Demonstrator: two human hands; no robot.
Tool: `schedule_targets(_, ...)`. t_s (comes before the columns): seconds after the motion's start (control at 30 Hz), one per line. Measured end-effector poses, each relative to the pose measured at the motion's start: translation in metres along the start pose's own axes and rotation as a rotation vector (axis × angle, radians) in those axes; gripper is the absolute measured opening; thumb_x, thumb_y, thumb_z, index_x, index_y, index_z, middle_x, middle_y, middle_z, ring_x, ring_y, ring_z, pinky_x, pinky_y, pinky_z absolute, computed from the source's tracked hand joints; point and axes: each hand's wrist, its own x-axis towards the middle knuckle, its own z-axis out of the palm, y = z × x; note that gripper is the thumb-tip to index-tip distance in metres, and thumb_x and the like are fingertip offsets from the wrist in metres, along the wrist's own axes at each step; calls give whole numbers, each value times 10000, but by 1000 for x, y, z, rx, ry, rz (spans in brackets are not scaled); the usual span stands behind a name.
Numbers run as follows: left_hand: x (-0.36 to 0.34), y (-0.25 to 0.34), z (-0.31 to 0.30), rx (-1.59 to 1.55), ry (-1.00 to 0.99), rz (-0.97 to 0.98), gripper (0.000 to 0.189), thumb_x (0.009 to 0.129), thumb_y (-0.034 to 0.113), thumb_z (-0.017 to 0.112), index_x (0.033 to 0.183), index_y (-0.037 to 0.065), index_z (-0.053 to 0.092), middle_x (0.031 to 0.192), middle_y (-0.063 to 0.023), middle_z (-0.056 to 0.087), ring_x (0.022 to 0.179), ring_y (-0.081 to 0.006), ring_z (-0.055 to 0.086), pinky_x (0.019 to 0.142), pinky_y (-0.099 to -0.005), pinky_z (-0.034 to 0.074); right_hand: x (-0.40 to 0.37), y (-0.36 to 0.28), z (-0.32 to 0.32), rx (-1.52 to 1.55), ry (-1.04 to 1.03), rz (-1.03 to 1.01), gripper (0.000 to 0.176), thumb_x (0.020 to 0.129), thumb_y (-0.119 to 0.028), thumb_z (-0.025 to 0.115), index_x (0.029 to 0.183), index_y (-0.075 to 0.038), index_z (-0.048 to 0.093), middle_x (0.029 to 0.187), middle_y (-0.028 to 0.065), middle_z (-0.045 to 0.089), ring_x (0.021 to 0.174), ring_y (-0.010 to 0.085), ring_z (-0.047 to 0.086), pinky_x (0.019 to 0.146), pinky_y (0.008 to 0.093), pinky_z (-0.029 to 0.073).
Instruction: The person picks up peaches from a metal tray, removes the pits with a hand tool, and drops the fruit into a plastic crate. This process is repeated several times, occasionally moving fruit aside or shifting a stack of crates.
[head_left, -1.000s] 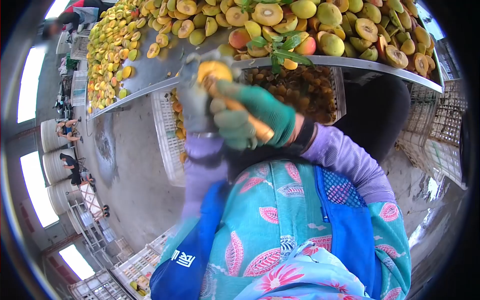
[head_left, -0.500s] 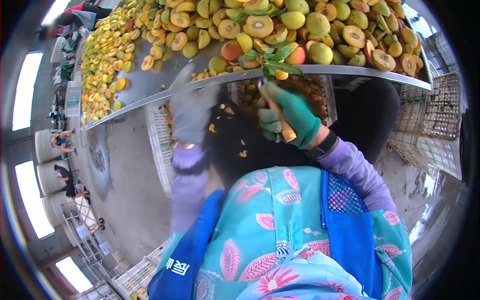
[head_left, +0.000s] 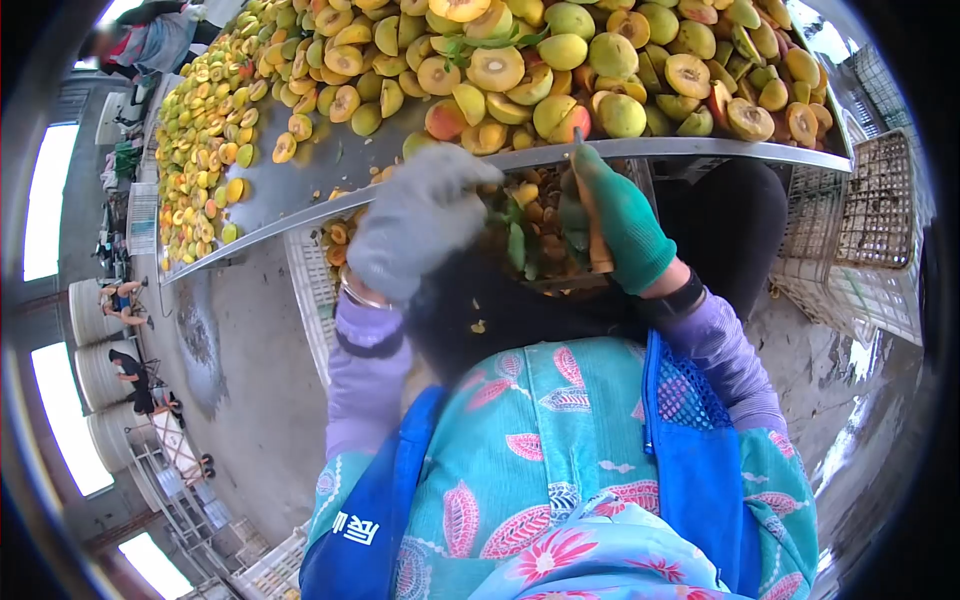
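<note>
My right hand (head_left: 625, 222), in a green glove, grips a knife (head_left: 598, 238) by its wooden handle, with the blade up by the table's metal rim. My left hand (head_left: 415, 222), in a grey glove, is over the rim to the left; motion blur hides whether its fingers hold anything. Green leaves (head_left: 516, 242) show between my hands, over a crate of fruit pieces (head_left: 545, 215) below the rim. Beyond my hands lies a heap of yellow-green fruit (head_left: 613, 57), some whole and some halved with the stone side showing.
The metal table (head_left: 290, 190) has a raised rim (head_left: 700, 147) in front of me. A white crate (head_left: 310, 270) stands below it, and stacked crates (head_left: 870, 215) are at right. Several people are in the background, one person (head_left: 130, 380) seated at left.
The leafy sprig has gone from the table's rim, and leaves now show below it. My left hand has moved right; my right hand has shifted slightly right with the knife.
</note>
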Motion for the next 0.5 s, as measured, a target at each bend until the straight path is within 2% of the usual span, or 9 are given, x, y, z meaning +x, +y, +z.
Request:
schedule_targets(0.07,38,-13,-10,649,209,14,468,688,-2,634,1141,118,613,1101,-124,607,998,-294,593,837,-365,499,19,1,-12,-118,-51,1,425,937,-506,472,796,-110,541,554,-7,469,432,98,426,397,228,329)
schedule_targets(0.13,82,-51,-2,866,147,360,417,701,10,626,1106,107,623,1090,-110,627,937,-317,615,828,-370,500,29,-7,7,-89,-12,30,429,942,-496,468,778,-109,552,564,-1,483,435,94,437,401,224,339)
schedule_targets(0.23,105,-61,-12,785,50,442,338,785,88,635,1122,103,616,1016,-91,653,858,-269,651,740,-340,528,55,-15,21,-316,29,-214,397,946,-433,479,773,-80,531,577,-17,472,435,100,440,400,248,348)
schedule_targets(0.27,104,-54,-17,509,113,218,317,809,99,624,1126,98,615,1002,-80,652,816,-242,650,707,-328,526,61,-16,24,-359,48,-293,382,947,-410,481,767,-76,523,564,-30,454,427,105,431,394,257,342)
schedule_targets(0.33,87,-37,-28,-47,242,-228,279,857,121,602,1134,89,614,975,-57,649,730,-188,648,642,-305,524,75,-14,22,-595,-8,-497,387,937,-383,518,782,-29,513,568,79,517,459,232,519,449,347,405)
schedule_targets(0.37,75,-35,-27,-556,326,-218,249,906,154,583,1138,67,612,1004,-47,645,707,-129,637,611,-254,518,83,-4,21,-768,-14,-672,381,934,-376,526,789,-25,510,578,115,535,479,270,541,464,374,417)
schedule_targets(0.4,64,-34,-23,-593,349,-210,247,914,162,574,1138,63,611,989,-49,648,722,-131,639,612,-255,518,87,6,21,-942,-27,-839,376,931,-369,535,795,-20,508,587,151,554,498,307,563,478,401,429)
schedule_targets(0.43,53,-31,-16,-632,375,-204,246,922,170,564,1137,59,610,975,-51,650,737,-133,642,613,-255,519,76,2,27,-908,-133,-634,363,923,-361,547,833,-13,499,634,224,573,585,395,586,524,469,445)
schedule_targets(0.5,42,-27,-1,-484,432,-135,239,942,186,527,1126,58,610,964,-49,651,783,-136,646,630,-257,520,82,16,28,-1067,-82,-689,360,928,-362,539,858,-12,493,630,218,577,595,399,587,523,470,448)
